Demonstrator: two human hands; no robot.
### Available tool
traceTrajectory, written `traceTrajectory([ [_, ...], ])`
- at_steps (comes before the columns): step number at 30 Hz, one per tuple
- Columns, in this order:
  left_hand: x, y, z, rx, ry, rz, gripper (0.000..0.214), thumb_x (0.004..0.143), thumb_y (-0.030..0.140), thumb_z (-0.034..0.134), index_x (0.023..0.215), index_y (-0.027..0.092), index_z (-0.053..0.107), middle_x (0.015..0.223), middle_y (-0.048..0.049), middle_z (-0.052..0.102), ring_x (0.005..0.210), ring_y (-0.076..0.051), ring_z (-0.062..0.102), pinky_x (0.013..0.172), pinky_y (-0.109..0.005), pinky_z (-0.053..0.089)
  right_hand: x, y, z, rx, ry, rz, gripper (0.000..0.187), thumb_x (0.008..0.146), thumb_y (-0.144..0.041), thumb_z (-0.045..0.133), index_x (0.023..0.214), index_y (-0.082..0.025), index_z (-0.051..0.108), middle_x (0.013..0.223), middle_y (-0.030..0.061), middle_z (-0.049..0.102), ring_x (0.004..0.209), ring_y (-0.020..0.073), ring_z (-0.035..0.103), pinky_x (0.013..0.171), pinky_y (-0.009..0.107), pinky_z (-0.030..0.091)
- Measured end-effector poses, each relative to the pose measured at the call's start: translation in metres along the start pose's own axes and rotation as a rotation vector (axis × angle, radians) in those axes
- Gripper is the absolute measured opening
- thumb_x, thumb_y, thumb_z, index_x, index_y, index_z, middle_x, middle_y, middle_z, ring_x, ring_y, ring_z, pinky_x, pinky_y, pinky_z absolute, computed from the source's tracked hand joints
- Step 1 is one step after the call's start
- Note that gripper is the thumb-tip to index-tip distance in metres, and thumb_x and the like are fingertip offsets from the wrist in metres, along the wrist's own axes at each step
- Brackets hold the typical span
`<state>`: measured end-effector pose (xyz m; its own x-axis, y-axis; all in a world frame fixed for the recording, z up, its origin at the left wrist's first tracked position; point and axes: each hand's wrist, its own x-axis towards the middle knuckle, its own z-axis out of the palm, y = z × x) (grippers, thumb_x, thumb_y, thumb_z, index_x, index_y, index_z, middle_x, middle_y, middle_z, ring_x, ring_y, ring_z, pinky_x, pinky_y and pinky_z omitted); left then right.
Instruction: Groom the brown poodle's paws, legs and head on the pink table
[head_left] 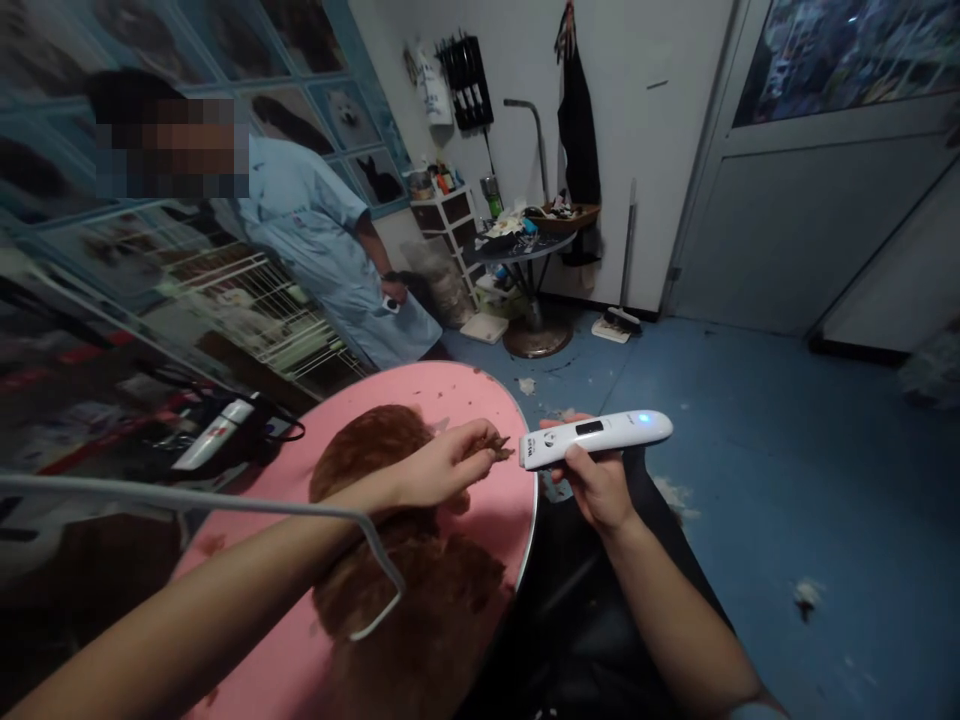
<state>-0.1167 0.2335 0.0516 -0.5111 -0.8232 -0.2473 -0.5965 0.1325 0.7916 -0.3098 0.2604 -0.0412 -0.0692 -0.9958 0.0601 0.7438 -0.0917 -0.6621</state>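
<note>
A brown curly-haired dog (pixel 405 570) lies on a round pink grooming table (pixel 480 400). My left hand (pixel 442 465) reaches over the dog and is closed around its paw (pixel 496 446), holding it out near the table's right edge. My right hand (pixel 596 485) grips a white electric clipper (pixel 600 435) with a small blue light on top. The clipper's blade end points left and sits right beside the held paw.
A metal grooming arm (pixel 225 500) crosses in front of my left forearm. A person in a light blue shirt (pixel 330 260) stands behind the table by white wire cages (pixel 262 310). A second grooming table with tools (pixel 525 245) stands by the far wall. Hair tufts (pixel 806 595) lie on the blue floor.
</note>
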Motion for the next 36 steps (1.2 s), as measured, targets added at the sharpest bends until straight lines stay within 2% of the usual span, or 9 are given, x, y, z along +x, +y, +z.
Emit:
traceTrajectory([
  [2, -0.007, -0.001, 0.0, -0.005, -0.027, -0.076, 0.019, 0.088, 0.038, 0.046, 0.086, 0.02, 0.041, 0.069, 0.0045, 0.052, 0.052, -0.011, 0.055, 0.064, -0.033, 0.054, -0.002, 0.004, 0.003, 0.004, -0.021, -0.012, 0.044, 0.065, -0.035, 0.082, 0.098, -0.021, 0.055, 0.095, 0.0056, 0.075, 0.045, 0.0087, 0.06, 0.044, 0.021, 0.052],
  [4, -0.012, -0.001, -0.001, -0.018, -0.036, -0.103, 0.02, 0.087, 0.04, 0.046, 0.087, 0.02, 0.04, 0.068, 0.0035, 0.055, 0.053, -0.012, 0.057, 0.059, -0.031, 0.053, -0.003, 0.009, 0.004, -0.003, -0.04, -0.026, 0.042, 0.067, -0.034, 0.081, 0.098, -0.021, 0.055, 0.095, 0.0053, 0.075, 0.047, 0.0084, 0.061, 0.044, 0.02, 0.052],
  [10, -0.022, 0.006, -0.004, -0.025, -0.046, -0.101, 0.022, 0.085, 0.041, 0.047, 0.089, 0.019, 0.041, 0.076, 0.0007, 0.056, 0.059, -0.014, 0.061, 0.055, -0.027, 0.049, -0.012, 0.023, 0.006, -0.023, -0.154, -0.057, 0.042, 0.071, -0.031, 0.079, 0.104, -0.023, 0.055, 0.109, 0.0059, 0.072, 0.067, 0.0138, 0.07, 0.052, 0.022, 0.056],
  [15, -0.026, 0.001, 0.0, 0.019, -0.031, -0.035, 0.017, 0.085, 0.035, 0.045, 0.087, 0.019, 0.042, 0.071, 0.0024, 0.051, 0.06, -0.013, 0.06, 0.054, -0.025, 0.046, -0.019, 0.029, 0.01, -0.032, -0.22, -0.141, 0.042, 0.074, -0.03, 0.078, 0.108, -0.025, 0.054, 0.116, 0.0061, 0.07, 0.064, 0.0112, 0.068, 0.059, 0.025, 0.058],
  [20, -0.034, -0.007, 0.003, 0.082, 0.054, -0.025, 0.017, 0.088, 0.035, 0.042, 0.084, 0.019, 0.042, 0.071, -0.0022, 0.06, 0.062, -0.013, 0.057, 0.054, -0.024, 0.045, -0.026, 0.037, 0.013, -0.116, -0.177, -0.19, 0.046, 0.073, -0.03, 0.078, 0.11, -0.026, 0.051, 0.116, 0.0054, 0.069, 0.075, 0.0155, 0.07, 0.059, 0.027, 0.058],
  [23, -0.041, -0.003, -0.001, 0.103, 0.052, -0.063, 0.017, 0.089, 0.036, 0.041, 0.087, 0.019, 0.042, 0.074, -0.0032, 0.063, 0.056, -0.012, 0.056, 0.048, -0.023, 0.044, -0.031, 0.043, 0.019, -0.12, -0.145, -0.244, 0.046, 0.075, -0.033, 0.076, 0.111, -0.026, 0.049, 0.117, 0.0062, 0.068, 0.075, 0.0157, 0.069, 0.06, 0.028, 0.058],
  [27, -0.048, 0.007, -0.006, 0.111, 0.053, -0.106, 0.02, 0.09, 0.039, 0.039, 0.091, 0.019, 0.043, 0.076, -0.0029, 0.064, 0.048, -0.012, 0.056, 0.044, -0.023, 0.043, -0.038, 0.047, 0.029, -0.136, -0.176, -0.279, 0.046, 0.074, -0.038, 0.077, 0.109, -0.024, 0.05, 0.119, 0.0092, 0.067, 0.081, 0.0186, 0.07, 0.064, 0.032, 0.059],
  [32, -0.046, 0.014, -0.004, 0.236, 0.053, -0.01, 0.02, 0.092, 0.037, 0.034, 0.086, 0.02, 0.043, 0.071, -0.0033, 0.065, 0.064, -0.016, 0.061, 0.061, -0.029, 0.048, -0.043, 0.045, 0.036, -0.156, -0.118, -0.364, 0.046, 0.075, -0.04, 0.076, 0.109, -0.024, 0.051, 0.119, 0.0102, 0.066, 0.087, 0.0212, 0.07, 0.067, 0.034, 0.059],
  [36, -0.043, 0.006, 0.002, 0.232, 0.037, 0.027, 0.027, 0.094, 0.041, 0.027, 0.087, 0.019, 0.043, 0.071, -0.0035, 0.064, 0.067, -0.017, 0.061, 0.067, -0.03, 0.047, -0.048, 0.047, 0.037, -0.151, -0.075, -0.297, 0.049, 0.071, -0.04, 0.079, 0.109, -0.023, 0.052, 0.119, 0.0097, 0.066, 0.084, 0.0202, 0.07, 0.067, 0.034, 0.06],
])
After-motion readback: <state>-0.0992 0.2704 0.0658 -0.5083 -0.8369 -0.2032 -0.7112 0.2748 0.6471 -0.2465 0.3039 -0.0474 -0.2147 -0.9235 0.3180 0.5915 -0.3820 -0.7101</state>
